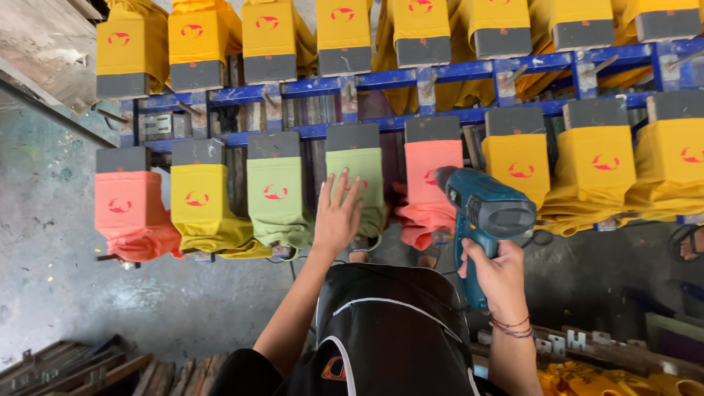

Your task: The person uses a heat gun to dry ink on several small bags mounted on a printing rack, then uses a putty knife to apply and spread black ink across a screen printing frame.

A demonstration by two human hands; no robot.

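Two hands work together: left hand (337, 215) lies open, flat on the green shirt (357, 180); right hand (501, 275) grips the teal heat gun (484, 220). Keep the nozzle moving.

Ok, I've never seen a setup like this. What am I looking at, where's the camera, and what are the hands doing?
One picture, from a camera worn on the person's head, looking down. In front is a blue metal rack with rows of flat boards, each wearing a shirt with a small red print: yellow, orange-pink and green. The left hand lies flat on a green shirt. The right hand grips a teal handheld power tool, shaped like a drill or heat gun, pointing towards the orange-pink shirt. Below is a concrete floor.
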